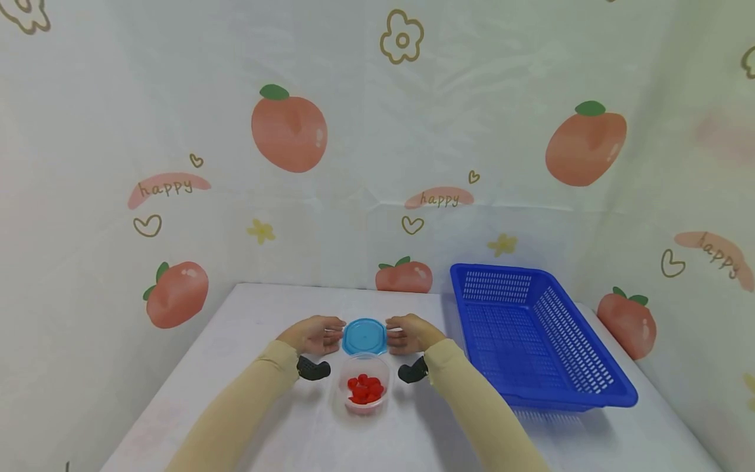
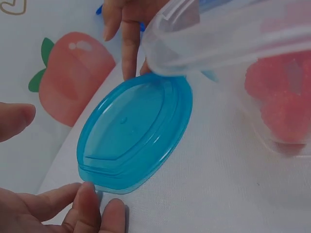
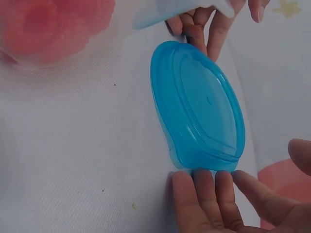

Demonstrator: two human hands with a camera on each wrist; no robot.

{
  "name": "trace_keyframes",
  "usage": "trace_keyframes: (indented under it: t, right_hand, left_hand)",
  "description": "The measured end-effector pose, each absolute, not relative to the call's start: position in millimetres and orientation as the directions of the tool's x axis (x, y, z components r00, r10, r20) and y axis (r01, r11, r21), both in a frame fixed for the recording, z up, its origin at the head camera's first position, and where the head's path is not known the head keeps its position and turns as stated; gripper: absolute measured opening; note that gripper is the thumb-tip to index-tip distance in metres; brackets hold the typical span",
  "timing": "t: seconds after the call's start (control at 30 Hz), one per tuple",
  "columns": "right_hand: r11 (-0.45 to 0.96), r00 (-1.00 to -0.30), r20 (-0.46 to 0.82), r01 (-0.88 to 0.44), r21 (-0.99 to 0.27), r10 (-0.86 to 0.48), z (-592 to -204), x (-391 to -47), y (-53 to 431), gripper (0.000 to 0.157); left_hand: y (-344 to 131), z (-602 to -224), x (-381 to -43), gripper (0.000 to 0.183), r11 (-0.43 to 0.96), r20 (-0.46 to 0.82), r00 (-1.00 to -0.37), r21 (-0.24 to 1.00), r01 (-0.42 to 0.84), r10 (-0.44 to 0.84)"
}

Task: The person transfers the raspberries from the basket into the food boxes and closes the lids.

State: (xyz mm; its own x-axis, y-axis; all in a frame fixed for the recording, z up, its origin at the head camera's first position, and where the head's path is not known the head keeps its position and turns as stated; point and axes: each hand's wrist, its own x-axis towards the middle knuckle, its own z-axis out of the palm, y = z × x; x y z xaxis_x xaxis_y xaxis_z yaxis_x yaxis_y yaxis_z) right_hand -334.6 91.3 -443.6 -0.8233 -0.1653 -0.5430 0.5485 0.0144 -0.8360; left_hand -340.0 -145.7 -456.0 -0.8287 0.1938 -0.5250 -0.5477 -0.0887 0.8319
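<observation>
A blue translucent plastic lid (image 1: 364,337) lies on the white table, between the two hands. On its left side my left hand (image 1: 317,334) has its fingertips at the rim; in the left wrist view the thumb stands apart from it. At the opposite edge my right hand (image 1: 411,333) touches the lid with extended fingertips (image 3: 204,182), its thumb raised away. Just in front of the lid stands a clear plastic container (image 1: 364,367) without a cover. Several red raspberry-like pieces (image 1: 366,389) lie inside it.
A large blue plastic basket (image 1: 601,373) with slotted walls stands to the right, beyond the right forearm. Behind the white table (image 1: 283,426) hangs a printed cloth (image 1: 354,131) with fruit and flowers. Dark bands (image 1: 312,368) sit at both wrists.
</observation>
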Motion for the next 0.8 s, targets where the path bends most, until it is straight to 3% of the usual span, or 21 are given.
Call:
trace_keyframes:
  t: [0.2,0.5,0.8]
  right_hand:
    - [-0.001,-0.823,-0.544,0.552,-0.834,-0.162,-443,-335,89,0.043]
    - [0.019,-0.846,-0.502,0.508,-0.861,-0.181,-437,-337,85,0.037]
    - [0.168,-0.903,-0.407,0.383,-0.908,-0.138,-433,-332,82,0.038]
  left_hand:
    - [-147,-454,-339,0.044,-0.080,-0.513,-0.835,0.841,-0.535,0.198]
    - [-147,-451,-337,0.039,0.294,-0.374,-0.922,0.897,-0.330,0.105]
    - [-146,-435,-333,0.037,0.256,-0.305,-0.946,0.928,-0.270,0.107]
